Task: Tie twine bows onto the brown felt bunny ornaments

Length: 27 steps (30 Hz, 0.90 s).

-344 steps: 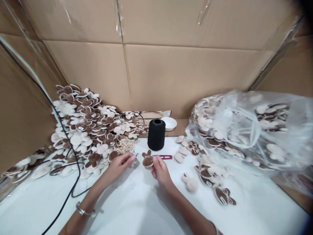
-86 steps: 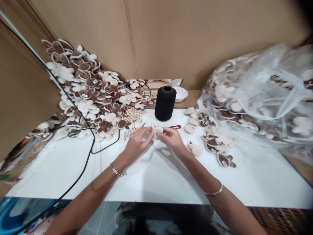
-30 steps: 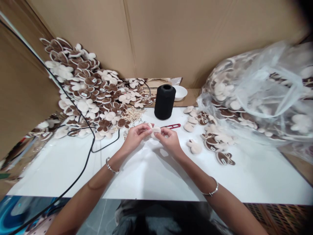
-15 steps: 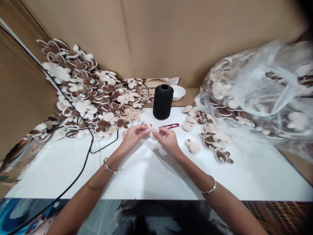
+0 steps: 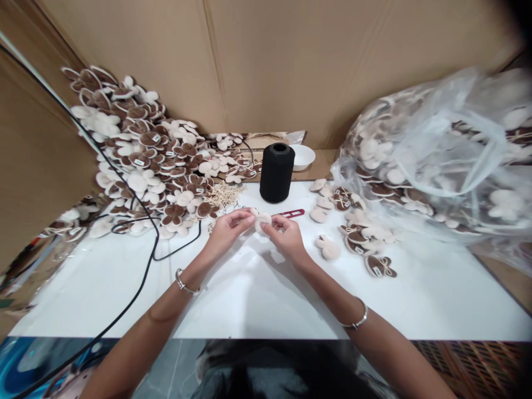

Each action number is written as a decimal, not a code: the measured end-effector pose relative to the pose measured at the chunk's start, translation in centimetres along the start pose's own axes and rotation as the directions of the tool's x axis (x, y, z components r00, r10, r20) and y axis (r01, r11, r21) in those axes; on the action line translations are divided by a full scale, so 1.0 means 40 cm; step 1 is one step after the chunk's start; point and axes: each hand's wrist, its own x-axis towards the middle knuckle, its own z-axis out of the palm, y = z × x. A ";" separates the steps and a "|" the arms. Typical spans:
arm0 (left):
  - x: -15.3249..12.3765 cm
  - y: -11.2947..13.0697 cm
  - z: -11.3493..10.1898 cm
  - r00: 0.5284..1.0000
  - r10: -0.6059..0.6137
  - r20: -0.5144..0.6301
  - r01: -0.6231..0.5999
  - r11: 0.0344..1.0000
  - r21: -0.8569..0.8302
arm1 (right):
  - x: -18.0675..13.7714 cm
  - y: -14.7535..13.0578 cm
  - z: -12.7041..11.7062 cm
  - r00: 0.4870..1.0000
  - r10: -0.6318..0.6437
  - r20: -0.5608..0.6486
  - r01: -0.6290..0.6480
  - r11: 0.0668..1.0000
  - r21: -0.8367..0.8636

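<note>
Both hands meet over the white table (image 5: 216, 310), pinching one small cream plush bunny-shaped piece (image 5: 263, 220) between them. My left hand (image 5: 230, 228) grips it from the left with thumb and fingers. On the other side, my right hand (image 5: 286, 237) holds its round part, thumb in front. Just behind the right fingers lie red thread snips (image 5: 296, 213), partly hidden. A black thread cone (image 5: 276, 173) stands upright beyond the hands. To the left of the cone is a small heap of cream bow cords (image 5: 224, 195).
A tall pile of brown and cream plush pieces (image 5: 141, 149) fills the back left. Several bow-tied pieces (image 5: 380, 267) lie at right, near a clear plastic bag (image 5: 440, 149) of more. A white bowl (image 5: 304, 157) sits behind the cone. A black cable (image 5: 154, 249) crosses the left side.
The plush piece has turned slightly in my fingers, showing more of its cream side. Both hands stay in nearly the same place.
</note>
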 end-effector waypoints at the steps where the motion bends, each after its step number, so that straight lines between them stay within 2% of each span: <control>1: -0.001 -0.002 0.002 1.000 0.003 0.000 -0.003 1.000 0.010 | -0.002 -0.001 0.000 1.000 -0.015 -0.002 0.015 1.000 -0.018; 7: -0.004 -0.012 0.011 0.998 0.051 0.034 -0.051 0.999 0.004 | -0.014 -0.005 0.004 0.991 -0.137 0.004 0.137 0.981 -0.137; 10: -0.004 -0.007 0.009 0.999 0.025 0.043 -0.024 1.000 -0.014 | -0.014 -0.006 0.005 0.988 -0.155 0.004 0.154 0.977 -0.150; 14: -0.004 0.003 0.002 0.991 -0.077 0.105 0.090 0.988 -0.125 | -0.010 -0.008 0.003 0.993 -0.121 0.010 0.121 0.989 -0.089; 19: -0.004 0.018 -0.008 0.967 -0.159 0.198 0.208 0.944 -0.256 | -0.005 -0.009 0.003 0.999 -0.008 0.039 0.007 1.000 0.010; 24: 0.002 0.032 -0.028 0.941 -0.167 0.295 0.252 0.925 -0.283 | 0.008 0.006 -0.003 0.999 0.027 0.038 -0.028 0.999 0.027; 27: 0.004 0.041 -0.038 0.951 -0.158 0.265 0.228 0.939 -0.257 | 0.018 0.016 -0.011 1.000 -0.006 0.030 0.007 0.999 -0.034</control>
